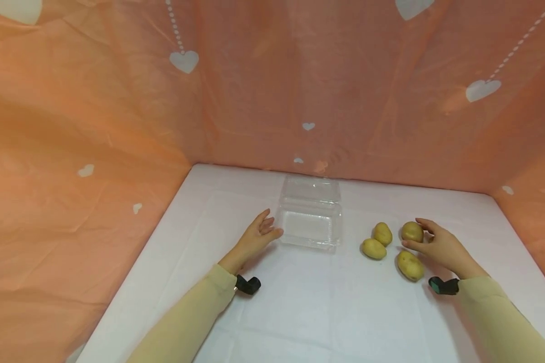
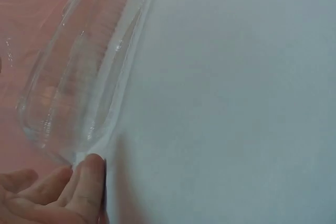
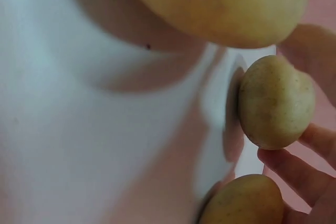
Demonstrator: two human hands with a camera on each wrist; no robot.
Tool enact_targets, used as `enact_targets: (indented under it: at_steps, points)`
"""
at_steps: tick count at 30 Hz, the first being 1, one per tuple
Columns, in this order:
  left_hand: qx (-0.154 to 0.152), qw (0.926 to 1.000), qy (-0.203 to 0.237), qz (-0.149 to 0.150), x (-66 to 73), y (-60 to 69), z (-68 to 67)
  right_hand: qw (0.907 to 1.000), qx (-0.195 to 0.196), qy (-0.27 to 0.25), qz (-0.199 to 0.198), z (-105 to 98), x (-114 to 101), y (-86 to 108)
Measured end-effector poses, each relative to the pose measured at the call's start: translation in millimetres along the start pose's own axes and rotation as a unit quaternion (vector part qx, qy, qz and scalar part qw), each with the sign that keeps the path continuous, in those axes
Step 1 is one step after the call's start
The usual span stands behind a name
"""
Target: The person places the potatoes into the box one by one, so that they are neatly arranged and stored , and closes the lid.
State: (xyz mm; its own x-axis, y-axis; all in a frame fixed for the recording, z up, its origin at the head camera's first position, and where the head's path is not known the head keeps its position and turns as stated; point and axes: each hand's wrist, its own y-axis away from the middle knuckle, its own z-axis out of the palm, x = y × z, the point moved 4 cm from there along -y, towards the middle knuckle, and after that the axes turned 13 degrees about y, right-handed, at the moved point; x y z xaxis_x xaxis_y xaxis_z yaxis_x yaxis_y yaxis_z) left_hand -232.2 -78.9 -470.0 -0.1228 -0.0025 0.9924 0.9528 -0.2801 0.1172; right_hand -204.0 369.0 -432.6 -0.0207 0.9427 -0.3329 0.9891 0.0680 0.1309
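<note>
A clear plastic clamshell box (image 1: 311,245) lies with its lid folded back on the white table. Just left of it is my left hand (image 1: 253,239), fingers extended and holding nothing; in the left wrist view its fingertips (image 2: 92,166) are close to the box corner, contact unclear. On the right, my right hand (image 1: 445,250) grips a round potato (image 1: 412,232) between thumb and fingers (image 3: 296,174). Nearer the body lies a larger potato (image 1: 410,266). Two more potatoes, one behind (image 1: 383,234) and one in front (image 1: 374,249), sit to the left. Another potato (image 3: 244,203) shows beside the fingers.
White cloth covers the table (image 1: 290,307). Orange-pink curtains (image 1: 254,101) with white hearts hang behind and at both sides. A black wrist device (image 1: 249,285) sits under the left cuff, another black device (image 1: 444,286) under the right.
</note>
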Motion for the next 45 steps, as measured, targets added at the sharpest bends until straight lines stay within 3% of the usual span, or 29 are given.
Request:
enact_targets:
  at_steps: [8, 19, 27, 35, 45]
  points:
    - [-0.010, 0.9970, 0.075, -0.020, -6.5, -1.5, 4.2, 0.9994, 0.027, 0.019, -0.005, 0.8, 3.0, -0.5]
    - [-0.012, 0.9962, 0.085, -0.012, -12.5, -2.6, 9.0, 0.9979, 0.048, 0.039, -0.016, 0.3, 8.5, -5.1]
    - [-0.015, 0.9952, 0.097, 0.000, -4.6, 2.0, 11.4, 0.9973, 0.062, 0.027, -0.027, -8.2, 0.7, -2.6]
    - [-0.006, 0.9946, 0.104, -0.002, -8.5, -1.5, 10.7, 0.9927, 0.108, -0.016, -0.052, -22.6, -34.1, 3.0]
    - [-0.004, 0.9950, 0.100, 0.006, -7.3, -2.9, 11.6, 0.9839, 0.107, -0.118, -0.081, -20.1, -96.1, -7.1]
